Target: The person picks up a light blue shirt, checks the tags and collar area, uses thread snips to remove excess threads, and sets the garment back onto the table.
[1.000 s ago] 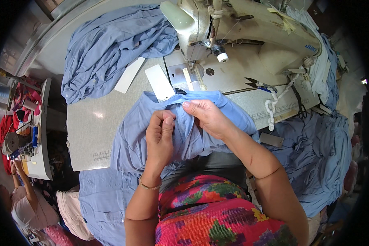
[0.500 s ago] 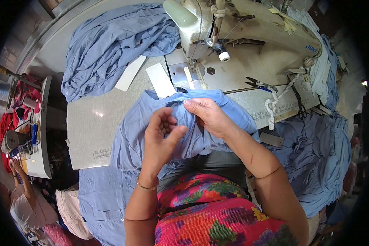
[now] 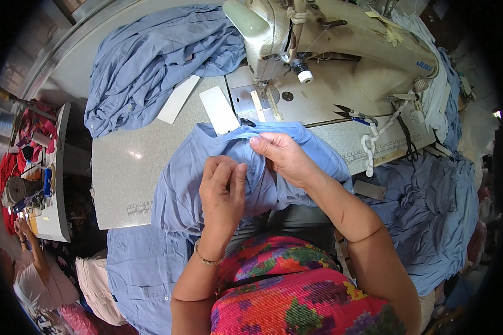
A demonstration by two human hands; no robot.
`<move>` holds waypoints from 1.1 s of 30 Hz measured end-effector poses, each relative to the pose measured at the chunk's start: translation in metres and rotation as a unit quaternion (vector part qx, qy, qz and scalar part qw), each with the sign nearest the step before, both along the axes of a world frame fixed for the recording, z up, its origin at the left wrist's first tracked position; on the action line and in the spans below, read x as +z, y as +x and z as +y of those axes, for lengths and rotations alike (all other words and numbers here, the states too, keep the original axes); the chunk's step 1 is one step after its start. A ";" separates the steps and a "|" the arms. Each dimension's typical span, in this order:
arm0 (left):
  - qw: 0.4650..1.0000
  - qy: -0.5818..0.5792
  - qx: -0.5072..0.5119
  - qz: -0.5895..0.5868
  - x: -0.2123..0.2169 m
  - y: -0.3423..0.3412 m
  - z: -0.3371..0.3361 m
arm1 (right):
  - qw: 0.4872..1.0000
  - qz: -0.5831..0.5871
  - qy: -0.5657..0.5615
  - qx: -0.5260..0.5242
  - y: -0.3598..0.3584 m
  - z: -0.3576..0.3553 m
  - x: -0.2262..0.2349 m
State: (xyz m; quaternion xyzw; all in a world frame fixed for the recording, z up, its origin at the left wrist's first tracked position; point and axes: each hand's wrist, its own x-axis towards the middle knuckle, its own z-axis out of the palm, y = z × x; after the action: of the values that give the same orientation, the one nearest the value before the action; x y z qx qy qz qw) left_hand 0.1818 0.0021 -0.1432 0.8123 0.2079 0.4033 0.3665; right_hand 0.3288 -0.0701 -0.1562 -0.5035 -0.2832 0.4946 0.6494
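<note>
A light blue garment (image 3: 187, 167) is gathered over the front edge of the sewing table and down to my lap. My right hand (image 3: 285, 159) pinches its upper edge between thumb and fingers, near the middle. Just left of and below it, my left hand (image 3: 222, 187) is closed over the cloth, thumb against curled fingers. Whatever sits in that pinch is too small or hidden to make out. A white card tag (image 3: 218, 110) lies at the garment's upper edge, beside a small dark label (image 3: 247, 122).
The sewing machine (image 3: 341, 61) stands beyond the garment. Snips (image 3: 355, 115) and a knotted white cord (image 3: 369, 146) lie to its right. Blue clothes are piled at back left (image 3: 156, 61) and right (image 3: 425, 218). Far left, another person's hands (image 3: 23, 228) are at a second table (image 3: 58, 184).
My left hand's fingers have closed from a loose, spread curl into a pinch, and its wrist has shifted slightly right. My right hand keeps its hold on the garment.
</note>
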 end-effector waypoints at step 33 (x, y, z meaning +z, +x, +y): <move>0.955 -0.287 -0.075 -0.004 -0.019 0.001 -0.003 | 0.888 -0.427 -0.159 -0.057 0.035 -0.082 0.068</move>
State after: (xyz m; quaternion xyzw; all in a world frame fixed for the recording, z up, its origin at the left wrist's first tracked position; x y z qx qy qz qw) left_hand 0.1824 -0.0011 -0.1619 0.6849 0.2521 0.3012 0.6137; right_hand 0.3642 -0.1520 -0.0878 -0.7779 -0.4218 0.2323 0.4038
